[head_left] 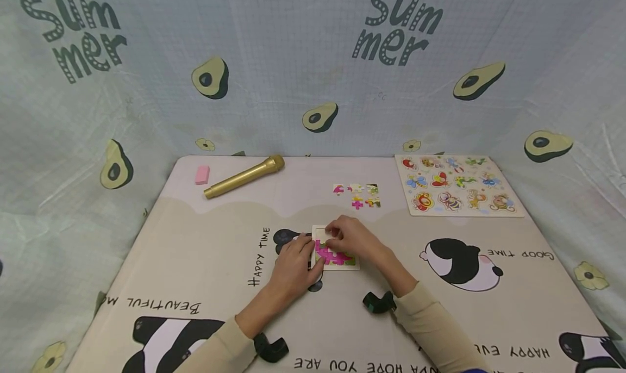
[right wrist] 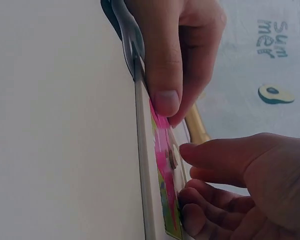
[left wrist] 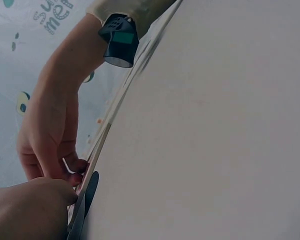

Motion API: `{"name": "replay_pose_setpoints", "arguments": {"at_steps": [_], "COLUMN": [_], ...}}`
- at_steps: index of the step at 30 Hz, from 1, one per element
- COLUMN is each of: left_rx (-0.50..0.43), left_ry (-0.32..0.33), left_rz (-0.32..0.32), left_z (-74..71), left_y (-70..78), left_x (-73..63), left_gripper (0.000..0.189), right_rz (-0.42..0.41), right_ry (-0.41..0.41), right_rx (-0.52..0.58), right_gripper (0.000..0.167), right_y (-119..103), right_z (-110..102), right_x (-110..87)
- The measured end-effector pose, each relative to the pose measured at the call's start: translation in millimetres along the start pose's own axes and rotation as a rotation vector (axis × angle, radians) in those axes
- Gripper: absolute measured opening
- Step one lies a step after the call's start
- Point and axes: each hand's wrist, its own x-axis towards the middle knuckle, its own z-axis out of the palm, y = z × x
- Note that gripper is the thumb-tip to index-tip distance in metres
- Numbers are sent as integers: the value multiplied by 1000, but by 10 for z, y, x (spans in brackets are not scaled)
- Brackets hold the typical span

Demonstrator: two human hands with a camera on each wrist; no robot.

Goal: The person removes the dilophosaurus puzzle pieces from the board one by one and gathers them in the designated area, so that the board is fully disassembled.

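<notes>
Across a print-covered table (head_left: 195,253), a board of cartoon creatures (head_left: 456,191) lies far right. The left hand (head_left: 294,264), fingers outstretched, rests against a puzzle tray (head_left: 342,267) near center; the right hand (head_left: 354,236) bends above it, any grip unclear. Loose pieces (head_left: 357,202) sit beyond.

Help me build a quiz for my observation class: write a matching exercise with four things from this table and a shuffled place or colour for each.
Things
1. Microphone
2. Small block
3. Puzzle tray
4. Picture board

Places or colours
A. Between the left hand and right hand
B. Pink
C. At the table's far right corner in the head view
D. Gold

Pairs: 1-D, 2-B, 3-A, 4-C
</notes>
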Motion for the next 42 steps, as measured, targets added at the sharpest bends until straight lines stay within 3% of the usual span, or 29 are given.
{"name": "replay_pose_setpoints", "arguments": {"at_steps": [9,21,31,42], "left_rx": [7,0,-32,-43], "left_ry": [-1,-4,0,2], "left_rz": [1,-15,-51,-57], "left_z": [-2,-3,-1,-11], "left_y": [8,16,31,32], "left_x": [0,-2,-5,4], "left_gripper": [41,42,40,41], "right_rz": [4,23,11,-42], "right_ry": [-47,-51,-54,-142], "right_rx": [-36,-94,-39,55], "right_gripper": [24,23,24,21], "right_y": [-71,-89,-69,-10], "right_z": [38,112,107,24], "right_x": [-27,-29,-23,-18]}}
